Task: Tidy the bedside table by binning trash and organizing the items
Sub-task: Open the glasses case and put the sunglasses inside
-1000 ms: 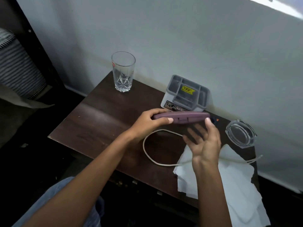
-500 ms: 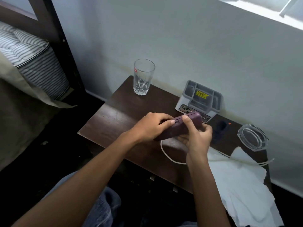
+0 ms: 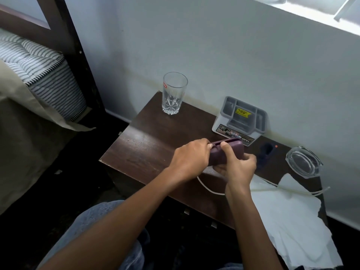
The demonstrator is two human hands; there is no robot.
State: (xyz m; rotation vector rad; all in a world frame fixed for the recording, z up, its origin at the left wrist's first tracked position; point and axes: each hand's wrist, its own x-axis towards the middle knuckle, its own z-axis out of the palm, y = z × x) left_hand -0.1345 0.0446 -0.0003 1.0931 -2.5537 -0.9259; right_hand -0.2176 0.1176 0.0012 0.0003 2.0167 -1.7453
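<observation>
1. Head view, centre of the frame: a smooth, matte purple oblong case (image 3: 231, 152) with rounded ends is held just above the dark brown wooden bedside table (image 3: 148, 151), its long side running left to right and a seam line showing along its top edge.
2. The left hand (image 3: 190, 158) has its fingers curled round the case's left end. The right hand (image 3: 236, 169) cups the case from below, with the thumb pressed on its front face, so both hands are clamped on it.
3. At the table's back left corner stands an upright clear cut-glass tumbler (image 3: 174, 94) with a star-patterned base.
4. To the right of it, against the wall, sits a grey plastic compartmented organiser (image 3: 241, 117) with a yellow sticker inside.
5. Right of the hands lies a small dark object (image 3: 265, 153) with an orange dot; what it is cannot be told.
6. Further right sits a heavy clear glass ashtray (image 3: 303, 161).
7. Crumpled white tissue paper (image 3: 288, 221) covers the table's lower right corner and overhangs the edge. A cream-coloured cable (image 3: 206, 187) loops under the hands and runs across the paper.
8. The pale painted wall (image 3: 214, 45) fills the upper frame. A grey-striped quilted mattress (image 3: 39, 61) and a dark wooden bed post (image 3: 78, 61) are in the upper left.
</observation>
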